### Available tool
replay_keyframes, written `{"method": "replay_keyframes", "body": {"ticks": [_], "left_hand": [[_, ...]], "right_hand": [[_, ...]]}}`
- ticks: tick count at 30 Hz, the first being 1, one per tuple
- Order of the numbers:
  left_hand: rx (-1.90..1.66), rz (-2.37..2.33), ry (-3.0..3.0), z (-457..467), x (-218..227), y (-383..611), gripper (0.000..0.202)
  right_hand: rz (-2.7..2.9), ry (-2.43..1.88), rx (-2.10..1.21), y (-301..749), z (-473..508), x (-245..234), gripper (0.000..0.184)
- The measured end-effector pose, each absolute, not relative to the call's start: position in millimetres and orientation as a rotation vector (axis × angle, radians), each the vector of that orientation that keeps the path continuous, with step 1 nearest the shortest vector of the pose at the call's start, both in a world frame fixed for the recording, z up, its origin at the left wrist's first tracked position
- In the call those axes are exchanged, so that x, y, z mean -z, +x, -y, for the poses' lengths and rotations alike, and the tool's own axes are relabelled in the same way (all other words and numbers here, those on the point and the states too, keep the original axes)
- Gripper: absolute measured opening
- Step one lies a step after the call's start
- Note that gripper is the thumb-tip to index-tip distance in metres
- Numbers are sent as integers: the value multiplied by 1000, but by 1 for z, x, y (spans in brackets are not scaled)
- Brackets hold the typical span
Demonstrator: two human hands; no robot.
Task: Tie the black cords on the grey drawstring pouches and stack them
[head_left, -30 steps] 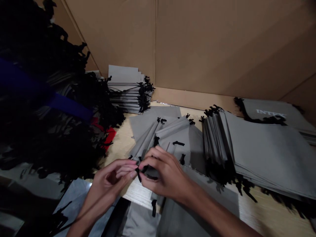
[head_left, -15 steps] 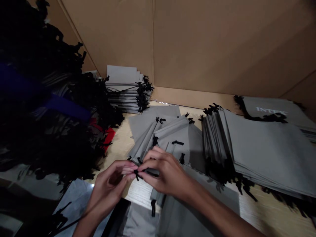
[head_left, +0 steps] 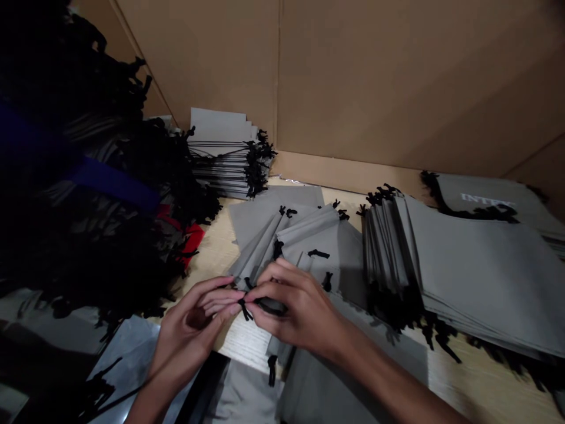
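Note:
My left hand (head_left: 200, 318) pinches a black drawstring cord (head_left: 245, 310) between thumb and fingertips, low in the middle of the view. From the other side my right hand (head_left: 291, 300) grips the same cord, its fingertips nearly meeting the left ones. A knot with short loose ends shows between the two hands. Just beyond the fingers lie grey drawstring bags (head_left: 309, 232), fanned out and overlapping, with black knotted cord ends at their corners. My right hand covers part of these bags.
A neat stack of grey bags (head_left: 218, 126) stands at the back left, against a cardboard wall (head_left: 397, 82). More grey bags (head_left: 477, 271) are piled on the right. A large heap of black cords (head_left: 145, 235) rises at the left, with a blue strap (head_left: 115, 182) across it.
Both hands keep hold of the cord; the knot looks drawn closer in between the fingertips. The left hand has shifted slightly left. The bags lie as before.

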State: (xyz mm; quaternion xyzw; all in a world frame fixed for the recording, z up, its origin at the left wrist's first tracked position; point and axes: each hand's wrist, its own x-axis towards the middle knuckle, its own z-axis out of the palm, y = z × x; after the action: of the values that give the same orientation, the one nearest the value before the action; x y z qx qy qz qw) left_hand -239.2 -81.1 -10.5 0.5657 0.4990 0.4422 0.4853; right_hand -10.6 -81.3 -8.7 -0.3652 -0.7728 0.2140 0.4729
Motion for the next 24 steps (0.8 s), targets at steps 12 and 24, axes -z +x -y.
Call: {"method": "replay_keyframes", "body": {"ticks": [12,24], "left_hand": [[-954,-1361,1187,88,-17,-228,81],[-934,-1319,1190,83,-5,-232,85]], "right_hand": [[2000,-950,-376,-9,83,2,5],[2265,-1053,-195,-12,90,0,13]]}}
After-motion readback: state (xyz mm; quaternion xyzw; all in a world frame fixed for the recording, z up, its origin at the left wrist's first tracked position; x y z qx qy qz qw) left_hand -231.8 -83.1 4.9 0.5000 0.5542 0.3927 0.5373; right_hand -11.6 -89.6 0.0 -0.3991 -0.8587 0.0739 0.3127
